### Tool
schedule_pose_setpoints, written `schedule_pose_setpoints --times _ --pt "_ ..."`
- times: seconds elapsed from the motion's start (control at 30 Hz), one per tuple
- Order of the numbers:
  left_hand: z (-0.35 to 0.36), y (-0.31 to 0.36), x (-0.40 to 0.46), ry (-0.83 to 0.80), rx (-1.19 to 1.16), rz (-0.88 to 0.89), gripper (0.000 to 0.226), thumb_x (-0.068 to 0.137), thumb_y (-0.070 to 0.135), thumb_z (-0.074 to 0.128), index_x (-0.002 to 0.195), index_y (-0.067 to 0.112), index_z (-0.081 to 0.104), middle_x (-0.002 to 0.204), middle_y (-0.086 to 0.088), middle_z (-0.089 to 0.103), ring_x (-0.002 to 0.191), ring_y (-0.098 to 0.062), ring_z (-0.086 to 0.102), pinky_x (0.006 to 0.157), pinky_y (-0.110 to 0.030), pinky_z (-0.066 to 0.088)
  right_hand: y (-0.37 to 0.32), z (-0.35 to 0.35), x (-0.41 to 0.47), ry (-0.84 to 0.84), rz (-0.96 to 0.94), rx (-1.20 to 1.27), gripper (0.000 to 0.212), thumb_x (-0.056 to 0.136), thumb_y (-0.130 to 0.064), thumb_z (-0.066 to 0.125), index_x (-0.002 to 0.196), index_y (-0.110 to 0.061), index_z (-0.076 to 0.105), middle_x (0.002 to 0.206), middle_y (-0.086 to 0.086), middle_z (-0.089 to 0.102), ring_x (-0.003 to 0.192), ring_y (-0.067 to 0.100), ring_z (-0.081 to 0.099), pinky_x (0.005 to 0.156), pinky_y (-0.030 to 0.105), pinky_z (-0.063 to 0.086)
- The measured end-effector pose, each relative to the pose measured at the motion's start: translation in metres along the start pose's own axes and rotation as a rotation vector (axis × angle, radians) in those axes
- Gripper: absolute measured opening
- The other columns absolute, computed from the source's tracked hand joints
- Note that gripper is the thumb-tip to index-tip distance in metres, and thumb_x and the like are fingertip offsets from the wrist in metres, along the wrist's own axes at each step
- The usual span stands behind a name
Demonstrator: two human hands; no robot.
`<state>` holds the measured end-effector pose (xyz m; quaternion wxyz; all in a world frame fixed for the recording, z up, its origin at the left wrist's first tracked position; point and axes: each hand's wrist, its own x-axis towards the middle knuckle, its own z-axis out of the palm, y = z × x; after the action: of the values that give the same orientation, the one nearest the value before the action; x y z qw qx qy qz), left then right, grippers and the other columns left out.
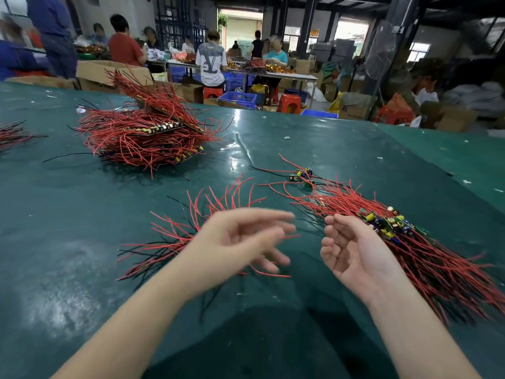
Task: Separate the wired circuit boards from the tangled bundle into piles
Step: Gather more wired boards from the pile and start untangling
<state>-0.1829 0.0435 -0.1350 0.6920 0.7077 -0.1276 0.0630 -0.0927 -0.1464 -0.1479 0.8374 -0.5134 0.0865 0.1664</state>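
Observation:
A big tangled bundle (147,132) of red-wired circuit boards lies at the far left of the green table (328,149). Under my left hand (240,239) spreads a smaller pile (191,228) of red and black wires. To the right, a long pile of boards (388,222) with yellow and blue capacitors trails red wires toward me. A few loose boards (302,173) lie beyond it. My left hand hovers blurred, fingers loosely spread, holding nothing. My right hand (352,247) is palm-up, fingers relaxed and slightly curled, empty, beside the right pile.
Another wire bundle (11,134) shows at the left edge. Small scraps dot the table. Beyond the far edge are cardboard boxes (109,75), blue crates (237,99), red stools (289,103) and several people at another table.

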Motion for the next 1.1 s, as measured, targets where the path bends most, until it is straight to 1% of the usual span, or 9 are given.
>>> schedule_pose_setpoints --times 0.1,0.13,0.2,0.27,0.37,0.67,0.83,0.97,1.1 --pt "-0.022 0.009 0.006 0.319 -0.112 0.089 0.019 0.091 0.016 0.055 0.101 0.013 0.07 0.096 -0.008 0.075 0.068 -0.019 0.07 0.058 -0.021 0.055 0.001 -0.001 0.001 -0.002 -0.007 -0.005 0.021 0.092 -0.019 0.057 0.075 -0.011 0.067 0.055 -0.003 0.059 0.042 0.008 0.051 0.041 0.014 0.045" --pt "-0.03 0.007 0.007 0.42 -0.026 0.101 0.016 0.092 0.01 0.056 0.099 0.012 0.07 0.093 -0.007 0.075 0.068 -0.016 0.069 0.062 -0.021 0.055 0.001 -0.001 0.001 -0.004 -0.008 -0.009 0.021 0.092 -0.019 0.057 0.075 -0.011 0.067 0.055 -0.003 0.059 0.042 0.008 0.052 0.041 0.014 0.045" --pt "-0.044 -0.003 0.01 0.534 0.391 0.078 0.017 0.091 0.007 0.06 0.096 0.017 0.072 0.088 0.002 0.074 0.073 -0.007 0.068 0.07 -0.015 0.053 0.002 0.0 0.0 -0.005 -0.003 -0.017 0.021 0.092 -0.019 0.057 0.075 -0.011 0.067 0.055 -0.003 0.059 0.042 0.008 0.052 0.041 0.015 0.045" --pt "-0.052 -0.015 0.012 0.463 0.805 -0.006 0.013 0.087 0.017 0.064 0.091 0.025 0.073 0.088 0.011 0.072 0.082 -0.005 0.065 0.078 -0.018 0.05 0.002 0.001 0.0 -0.003 0.006 -0.029 0.02 0.092 -0.02 0.057 0.077 -0.011 0.067 0.056 -0.003 0.059 0.043 0.008 0.052 0.041 0.015 0.045" --pt "-0.051 -0.026 0.013 0.254 1.049 -0.119 0.011 0.087 0.034 0.064 0.091 0.029 0.073 0.091 0.013 0.068 0.092 -0.01 0.062 0.087 -0.028 0.047 0.003 0.001 0.001 0.009 0.025 -0.037 0.02 0.092 -0.02 0.057 0.077 -0.011 0.067 0.055 -0.003 0.059 0.042 0.008 0.052 0.041 0.015 0.044" --pt "-0.048 -0.025 0.011 0.131 0.988 -0.138 0.042 0.068 0.067 0.066 0.088 0.031 0.071 0.089 0.013 0.061 0.086 -0.005 0.058 0.083 -0.026 0.045 0.007 0.001 0.003 -0.001 0.061 -0.052 0.022 0.093 -0.021 0.057 0.076 -0.012 0.068 0.056 -0.003 0.06 0.041 0.007 0.054 0.04 0.015 0.046" --pt "-0.046 -0.026 0.014 0.187 1.006 -0.043 0.008 0.082 0.031 0.074 0.082 0.024 0.078 0.08 0.011 0.068 0.083 -0.009 0.063 0.083 -0.033 0.049 0.009 0.002 0.004 -0.006 0.065 -0.042 0.03 0.095 -0.025 0.054 0.073 -0.011 0.07 0.057 -0.002 0.062 0.042 0.009 0.055 0.042 0.015 0.047" --pt "-0.043 -0.028 0.015 0.312 0.883 -0.046 0.005 0.082 0.022 0.074 0.079 0.024 0.077 0.076 0.012 0.069 0.077 -0.004 0.063 0.079 -0.024 0.048 0.013 0.004 0.002 -0.087 0.045 -0.129 0.029 0.095 -0.02 0.053 0.076 -0.01 0.071 0.063 0.001 0.066 0.047 0.01 0.06 0.045 0.019 0.051" --pt "-0.041 -0.019 0.016 0.363 0.551 -0.066 0.01 0.083 0.018 0.073 0.077 0.026 0.075 0.071 0.011 0.072 0.067 0.003 0.063 0.067 -0.01 0.046 0.018 0.011 -0.001 -0.183 -0.016 -0.288 0.019 0.094 -0.008 0.053 0.09 -0.002 0.071 0.084 0.014 0.074 0.069 0.02 0.072 0.059 0.024 0.057"
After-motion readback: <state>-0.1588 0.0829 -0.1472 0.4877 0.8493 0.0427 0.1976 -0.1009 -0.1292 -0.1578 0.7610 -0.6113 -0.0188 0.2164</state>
